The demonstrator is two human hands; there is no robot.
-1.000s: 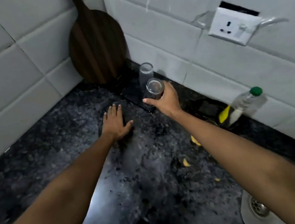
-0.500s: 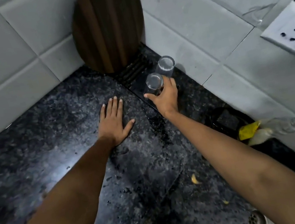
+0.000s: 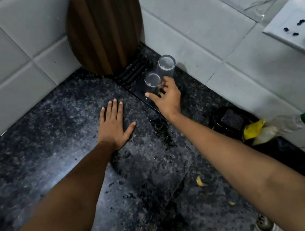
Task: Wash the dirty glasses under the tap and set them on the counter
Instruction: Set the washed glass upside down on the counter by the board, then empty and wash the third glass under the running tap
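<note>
So the dark speckled stone counter takes up most of the view, wet in patches, running into a corner of white wall tiles. A big dark wooden cutting board leans upright in that corner, top cut off by the frame. Both bare forearms reach in from the bottom. The left hand lies flat on the counter, palm down, fingers spread, gripping nothing. The right hand is at the two clear glasses: the near glass sits right against its fingers, which curl loosely around the side, but I honestly can't tell whether they're actually gripping it or just touching. The far glass stands just behind, touching or nearly touching the near one. Both are upright on a black ribbed mat in the corner, and both look empty. Over on the right there's a black round dish with a dark scrub pad in it, and a clear plastic bottle with a green cap lying tilted beside it, with a yellow bit at its base that I can't identify. A white wall socket is partly cut off at the right edge. A sink drain peeks in at the bottom. No readable labels anywhere.
</note>
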